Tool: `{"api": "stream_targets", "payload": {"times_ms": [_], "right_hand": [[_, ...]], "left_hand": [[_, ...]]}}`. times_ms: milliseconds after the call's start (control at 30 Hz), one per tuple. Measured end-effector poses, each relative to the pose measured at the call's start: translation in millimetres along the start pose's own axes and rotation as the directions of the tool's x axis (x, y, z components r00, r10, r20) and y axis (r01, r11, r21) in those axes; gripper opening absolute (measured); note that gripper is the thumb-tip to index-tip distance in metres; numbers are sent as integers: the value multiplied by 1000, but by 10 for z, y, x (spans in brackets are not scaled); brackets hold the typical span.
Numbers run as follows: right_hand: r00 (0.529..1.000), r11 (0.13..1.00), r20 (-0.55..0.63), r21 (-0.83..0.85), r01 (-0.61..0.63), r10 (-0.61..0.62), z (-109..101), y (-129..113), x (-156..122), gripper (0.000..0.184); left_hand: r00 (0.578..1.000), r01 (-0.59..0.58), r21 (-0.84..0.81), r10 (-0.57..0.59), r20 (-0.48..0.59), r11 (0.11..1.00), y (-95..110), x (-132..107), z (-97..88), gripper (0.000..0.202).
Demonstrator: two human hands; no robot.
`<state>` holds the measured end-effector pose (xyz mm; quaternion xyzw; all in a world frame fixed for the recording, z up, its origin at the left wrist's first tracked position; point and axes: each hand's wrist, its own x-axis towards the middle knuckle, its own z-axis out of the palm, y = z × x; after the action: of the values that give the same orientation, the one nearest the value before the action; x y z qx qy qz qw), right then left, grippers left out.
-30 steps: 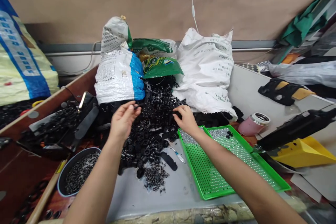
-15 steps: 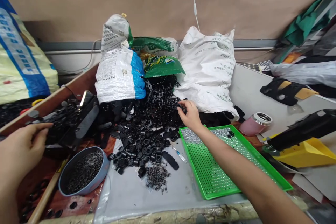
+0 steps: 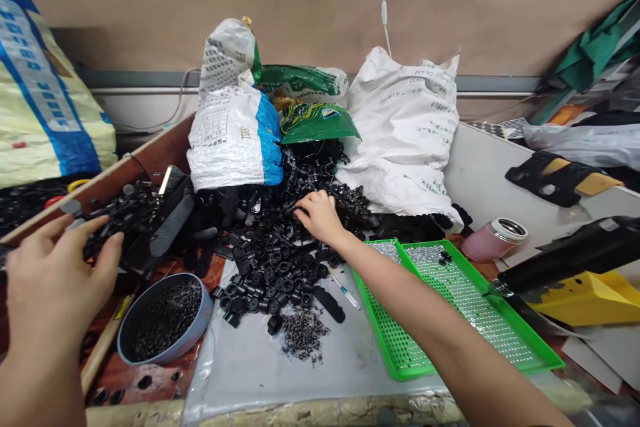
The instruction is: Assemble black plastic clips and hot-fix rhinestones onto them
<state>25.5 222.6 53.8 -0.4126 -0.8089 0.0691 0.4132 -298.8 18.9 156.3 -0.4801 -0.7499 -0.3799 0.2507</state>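
Note:
My right hand [image 3: 320, 215] rests palm down on the large heap of small black plastic parts [image 3: 280, 240] at the table's middle, its fingers curled into the heap. Whether it holds a part is hidden. My left hand [image 3: 53, 273] hovers at the far left with its fingers spread and nothing in them, close to a pile of black parts [image 3: 127, 213] on a dark tray. A grey bowl [image 3: 195, 320] of small dark metal pieces sits just right of my left hand. A little mound of the same metal pieces [image 3: 303, 332] lies on the grey mat.
Two green perforated trays [image 3: 450, 307] lie at the right, with a pink cup [image 3: 493, 240], a black tool [image 3: 575, 250] and a yellow scoop [image 3: 595, 297] beyond. Woven sacks [image 3: 405, 127] stand against the back wall. A small screwdriver [image 3: 344, 288] lies by the trays.
My left hand has left the heap and swung far out to the left with its fingers apart. My right hand has slid leftward across the heap. The view has shifted slightly.

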Motion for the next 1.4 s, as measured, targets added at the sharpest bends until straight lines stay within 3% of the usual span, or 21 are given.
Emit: {"api": "stream_targets", "payload": {"times_ms": [100,167,267,400,533,700,833,933,1067,1167,1267,1400], "right_hand": [[993,997,-113,73,-33,41,-143,116,154,25],[984,991,-164,123,-55,75,-239,226,200,28],[973,980,-195,180,-87,123,-320,390,162,27],[961,975,-238,200,-92,139,-371,500,4,30],[971,991,-236,131,-11,42,-429,483,-138,26],[987,992,-112,33,121,-117,-448,473,-252,25],[986,991,-105,-36,127,-130,-496,476,-366,32],[986,990,-106,-65,124,-130,-565,439,-449,39],[990,972,46,-187,142,-136,-624,362,-503,45],[982,957,135,-242,160,-130,-619,311,-523,44],[978,951,178,-270,152,-106,-602,281,-536,46],[977,940,213,-328,92,-21,-613,277,-496,50]], "left_hand": [[983,-139,-79,128,-133,987,217,-127,48,35],[983,-158,-145,141,-121,977,372,-217,118,32],[973,-211,-281,228,27,936,586,-392,259,26],[916,-226,-447,345,206,866,817,-676,457,26],[862,-194,-531,402,309,825,1013,-895,619,27],[812,-128,-592,427,398,796,1170,-996,820,29],[773,-83,-532,392,500,843,1187,-988,1056,36],[783,-62,-454,326,530,889,1206,-923,1290,42],[815,-51,-337,234,530,940,1299,-722,1634,44],[810,-52,-261,194,554,964,1386,-526,1845,33],[799,-44,-227,171,577,973,1450,-361,1933,19],[809,-40,-277,194,555,960,1472,-291,1827,17]]}}
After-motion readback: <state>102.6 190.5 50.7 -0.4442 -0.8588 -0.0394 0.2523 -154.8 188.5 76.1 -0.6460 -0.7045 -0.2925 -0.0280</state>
